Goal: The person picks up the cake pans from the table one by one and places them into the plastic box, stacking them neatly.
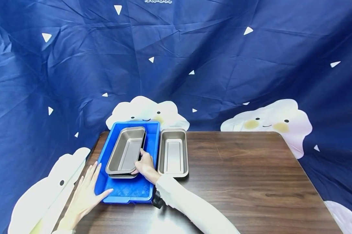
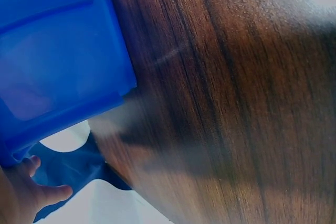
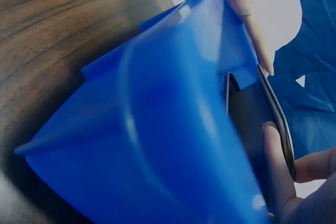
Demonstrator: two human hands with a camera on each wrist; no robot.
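A blue plastic tray (image 1: 126, 190) stands on the left part of the table. In it lies a champagne-coloured loaf pan (image 1: 127, 151), slightly slanted, with the rim of another dark-sided pan showing just beneath it. My right hand (image 1: 146, 167) grips the near right corner of the pan; in the right wrist view its thumb and fingers pinch the pan's rim (image 3: 278, 114). With fingers spread and straight, my left hand (image 1: 86, 193) rests at the tray's left edge, thumb over the near left corner.
Just right of the tray, another loaf pan (image 1: 173, 152) sits upright on the brown wooden table (image 1: 246, 175). Behind the table hangs a dark blue cloth (image 1: 176, 65) with white clouds and triangles. The table's left edge runs close beside the tray.
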